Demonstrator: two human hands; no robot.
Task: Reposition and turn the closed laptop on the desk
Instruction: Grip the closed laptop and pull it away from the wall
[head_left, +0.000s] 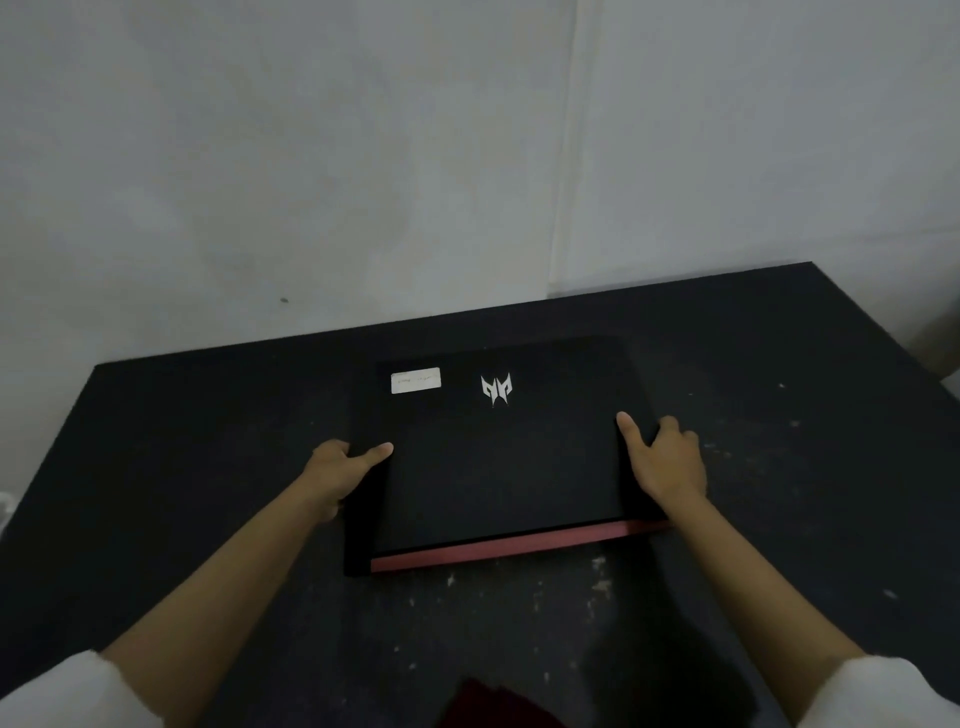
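Nearest: two forearms in pale sleeves (62, 691), reaching forward over the dark, speckled desk (779, 493). Between them, flat on the desk and roughly central, the closed laptop (498, 467), black lid up, red strip (514, 545) along the near edge, long axis running left to right and slightly skewed, right end a little farther away. Left hand (340, 470) clamped on the left short side, thumb laid over the lid, fingers curled down around the edge and out of sight. Right hand (667, 460) likewise gripping the right short side, thumb on top, fingers wrapped over the rim. One hand at each end of the long axis, about equally near, so probably well placed for a turn about the middle: one end pushed away, the other drawn in. Farther up the lid, a pale logo (496, 388) and a white sticker (415, 380), both clear of the hands. Beyond the far desk edge, only a plain wall (363, 156).
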